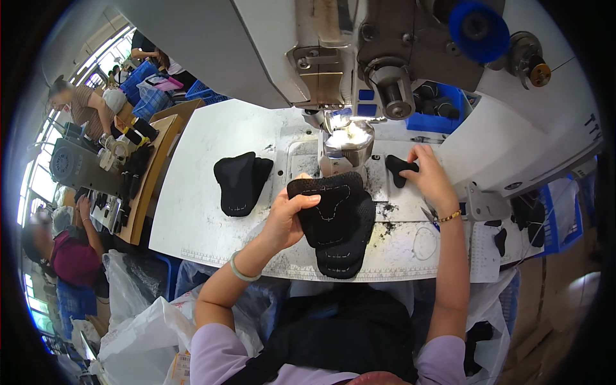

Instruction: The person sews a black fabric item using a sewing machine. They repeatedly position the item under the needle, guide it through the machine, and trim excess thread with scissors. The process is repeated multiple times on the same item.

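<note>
A big white sewing machine point(192, 38) fills the top of the view, its lit needle area lying beyond the hands; under it spreads a white table point(186, 215), its curved near edge marked like a ruler; a blue box point(558, 221) stands at the right, and a smaller blue bin point(431, 122) holding dark things sits at the back of the table.

Nearest the person is a stack of black cloth pieces point(343, 224), overlapping and fanned out, with pale stitch lines on their faces; it is held up over the near middle of the table; a second stack of black pieces point(240, 183) lies to the left, well apart from it; the left hand point(282, 221) is clamped on the left side of the held stack, thumb on top; the right hand point(433, 179) has thumb and fingers closed on the right end of a small black piece point(394, 165), right of the needle area; whether that piece is lifted, I cannot tell; snips point(429, 217) lie just beside the right wrist; dark lint point(387, 226) dots the table between stack and snips.
</note>
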The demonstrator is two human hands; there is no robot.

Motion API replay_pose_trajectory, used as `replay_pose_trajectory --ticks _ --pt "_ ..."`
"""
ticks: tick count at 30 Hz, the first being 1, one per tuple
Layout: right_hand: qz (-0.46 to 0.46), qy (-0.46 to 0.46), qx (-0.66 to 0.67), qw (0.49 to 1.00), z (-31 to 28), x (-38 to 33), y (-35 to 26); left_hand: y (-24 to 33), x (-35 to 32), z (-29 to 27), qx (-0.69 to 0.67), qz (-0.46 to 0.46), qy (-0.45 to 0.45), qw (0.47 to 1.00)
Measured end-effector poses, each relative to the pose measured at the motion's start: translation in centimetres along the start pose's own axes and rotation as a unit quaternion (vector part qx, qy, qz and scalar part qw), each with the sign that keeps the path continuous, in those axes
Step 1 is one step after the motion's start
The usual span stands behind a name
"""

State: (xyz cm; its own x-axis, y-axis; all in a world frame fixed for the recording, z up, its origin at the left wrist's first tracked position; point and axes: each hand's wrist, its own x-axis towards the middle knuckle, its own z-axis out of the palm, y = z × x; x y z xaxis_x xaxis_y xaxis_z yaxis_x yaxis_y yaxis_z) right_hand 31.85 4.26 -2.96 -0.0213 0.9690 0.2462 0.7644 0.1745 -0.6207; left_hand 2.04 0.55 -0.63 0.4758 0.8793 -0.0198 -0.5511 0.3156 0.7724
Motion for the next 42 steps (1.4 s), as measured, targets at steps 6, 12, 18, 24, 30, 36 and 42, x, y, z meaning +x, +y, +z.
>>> replay_pose_trajectory --ticks 6,12,18,24,30,36,42 --pt "0.021 0.068 0.11 0.991 -0.9 -1.5 -3.0 -1.2 0.2 1.2 -0.012 0.024 0.047 0.999" --pt "-0.02 -0.064 0.417 0.907 -3.5 -6.6 -11.0 -0.7 -0.6 1.7 0.029 0.015 0.011 0.999" --pt "-0.071 0.077 0.314 0.944 1.9 -6.3 -13.8 0.5 -0.9 3.1 -0.024 0.002 -0.016 1.0" --pt "-0.058 0.085 0.389 0.915 2.8 -5.7 -14.2 0.4 -0.6 2.5 0.237 0.095 -0.012 0.967" --pt "-0.049 0.108 0.441 0.89 3.6 -5.6 -14.1 0.1 -0.3 2.0 0.235 0.085 0.011 0.968" --pt "-0.05 0.145 0.462 0.874 4.4 -5.3 -14.6 0.5 -0.1 2.1 0.263 0.099 0.017 0.959" --pt "-0.043 0.144 0.467 0.872 5.0 -5.1 -14.3 0.2 0.1 1.5 0.253 0.081 0.025 0.964"
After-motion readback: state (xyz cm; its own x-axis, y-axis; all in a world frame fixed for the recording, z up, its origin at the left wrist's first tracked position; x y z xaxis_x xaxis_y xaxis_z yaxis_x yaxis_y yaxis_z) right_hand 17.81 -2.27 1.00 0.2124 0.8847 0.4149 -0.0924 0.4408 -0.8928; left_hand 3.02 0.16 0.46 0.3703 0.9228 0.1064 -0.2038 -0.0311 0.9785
